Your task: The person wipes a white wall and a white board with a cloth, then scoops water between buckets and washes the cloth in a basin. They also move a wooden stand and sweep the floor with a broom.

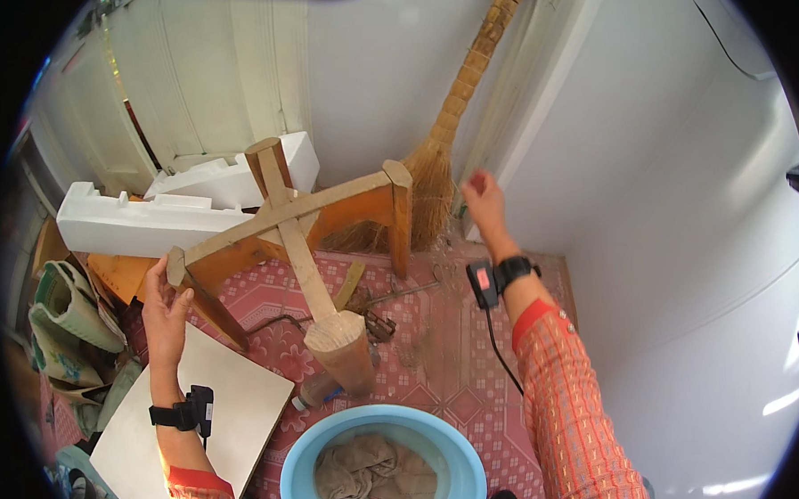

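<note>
A wooden cross-braced stand (288, 217) with stout legs is before me, over the patterned floor. My left hand (165, 310) grips its left corner, fingers behind the post and thumb towards me. Off to the right, my right hand (484, 202) is raised with bent fingers, apart from the stand's right corner and close to a straw broom (430, 188). It is blurred, and whether anything small is between its fingers is unclear. Below the stand, a light blue basin (472, 457) holds water and a soaked grey-brown cloth (362, 468).
White foam packing pieces (151, 220) lie behind the stand. A pale board (238, 390) is under my left forearm, with bags (69, 331) farther left. A plastic bottle (318, 387) and metal bits (379, 325) lie on the floor. A white panel (666, 238) rises on the right.
</note>
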`<state>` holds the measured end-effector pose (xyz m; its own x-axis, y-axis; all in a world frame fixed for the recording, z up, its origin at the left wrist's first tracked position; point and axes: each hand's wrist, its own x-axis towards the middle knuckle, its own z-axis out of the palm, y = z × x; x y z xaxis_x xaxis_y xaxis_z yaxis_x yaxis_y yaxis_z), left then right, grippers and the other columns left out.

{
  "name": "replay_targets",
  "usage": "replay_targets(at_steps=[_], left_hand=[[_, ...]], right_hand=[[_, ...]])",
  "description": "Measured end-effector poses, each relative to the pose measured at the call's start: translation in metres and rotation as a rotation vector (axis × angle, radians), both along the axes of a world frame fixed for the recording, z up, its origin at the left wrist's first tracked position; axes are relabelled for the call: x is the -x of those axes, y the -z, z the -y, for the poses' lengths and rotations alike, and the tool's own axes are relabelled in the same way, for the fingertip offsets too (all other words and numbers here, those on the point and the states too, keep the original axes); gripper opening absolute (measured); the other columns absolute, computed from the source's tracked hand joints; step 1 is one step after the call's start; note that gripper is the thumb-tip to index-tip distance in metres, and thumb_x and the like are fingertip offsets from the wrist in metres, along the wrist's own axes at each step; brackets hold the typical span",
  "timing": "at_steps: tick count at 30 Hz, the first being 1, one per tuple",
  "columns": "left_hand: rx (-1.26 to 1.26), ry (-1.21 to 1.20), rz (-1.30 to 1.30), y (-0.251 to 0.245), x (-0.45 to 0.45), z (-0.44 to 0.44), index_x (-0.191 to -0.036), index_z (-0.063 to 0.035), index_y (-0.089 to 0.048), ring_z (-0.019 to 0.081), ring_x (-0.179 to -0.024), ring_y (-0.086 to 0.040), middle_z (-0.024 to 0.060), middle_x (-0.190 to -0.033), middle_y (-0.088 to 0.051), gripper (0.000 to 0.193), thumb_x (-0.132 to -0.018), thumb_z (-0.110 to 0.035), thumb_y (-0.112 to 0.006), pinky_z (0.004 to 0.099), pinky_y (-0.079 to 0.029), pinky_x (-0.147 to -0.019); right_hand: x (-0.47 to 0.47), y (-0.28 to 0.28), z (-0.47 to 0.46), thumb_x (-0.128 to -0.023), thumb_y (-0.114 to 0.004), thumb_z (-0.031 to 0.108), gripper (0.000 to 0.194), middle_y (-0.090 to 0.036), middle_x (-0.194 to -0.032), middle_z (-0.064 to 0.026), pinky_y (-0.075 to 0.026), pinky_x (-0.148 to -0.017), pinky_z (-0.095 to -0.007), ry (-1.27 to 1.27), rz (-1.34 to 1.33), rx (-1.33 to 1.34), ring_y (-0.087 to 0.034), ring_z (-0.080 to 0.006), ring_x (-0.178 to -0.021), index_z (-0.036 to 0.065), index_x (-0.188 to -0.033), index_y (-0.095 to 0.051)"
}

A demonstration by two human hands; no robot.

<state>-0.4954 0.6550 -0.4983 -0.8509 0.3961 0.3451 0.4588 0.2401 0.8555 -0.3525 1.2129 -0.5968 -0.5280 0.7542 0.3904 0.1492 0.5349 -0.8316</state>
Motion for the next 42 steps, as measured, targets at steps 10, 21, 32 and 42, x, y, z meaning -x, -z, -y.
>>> replay_targets(at_steps=[10, 21, 32, 42], left_hand=[[0.112, -0.126, -0.163, 0.002, -0.004, -0.007, -0.146, -0.0043, -0.039, 0.0113, -0.089, -0.055, 0.0116, -0.131, -0.058, 0.062, -0.088, 0.004, -0.060, 0.0251, -0.048, -0.079], [0.040, -0.074, -0.011, 0.001, -0.004, -0.007, -0.145, -0.0043, -0.040, 0.0211, -0.116, -0.058, 0.0164, -0.138, -0.055, 0.061, -0.088, 0.004, -0.060, 0.0318, -0.048, -0.095], [0.020, -0.062, 0.002, 0.009, 0.004, -0.006, -0.145, -0.0043, -0.039, 0.0261, -0.128, -0.054, 0.0189, -0.143, -0.051, 0.063, -0.087, 0.007, -0.061, 0.0369, -0.044, -0.106], [0.039, -0.082, -0.017, 0.011, 0.005, -0.006, -0.144, -0.0061, -0.039, 0.0262, -0.124, -0.059, 0.0157, -0.140, -0.055, 0.063, -0.087, 0.006, -0.063, 0.0363, -0.047, -0.104]], right_hand=[[0.109, -0.122, -0.030, -0.075, -0.086, 0.029, 0.108, -0.048, -0.144, -0.0202, -0.041, -0.109, -0.0458, -0.097, -0.185, 0.458, -0.048, -0.0301, -0.134, 0.001, -0.156, -0.019], [-0.003, -0.165, 0.059, -0.083, -0.075, 0.009, 0.015, -0.069, -0.088, -0.0026, -0.053, -0.075, -0.0293, -0.276, -0.272, -0.027, -0.065, -0.0139, -0.082, 0.001, -0.095, -0.070], [-0.017, -0.037, 0.041, -0.074, -0.074, -0.003, 0.022, -0.067, -0.088, -0.0018, -0.052, -0.071, -0.0294, -0.056, -0.239, 0.280, -0.063, -0.0146, -0.079, 0.002, -0.094, -0.067], [-0.082, -0.113, 0.049, -0.070, -0.068, -0.008, 0.031, -0.066, -0.094, -0.0045, -0.050, -0.079, -0.0308, -0.280, -0.404, 0.242, -0.062, -0.0165, -0.089, 0.005, -0.098, -0.063]])
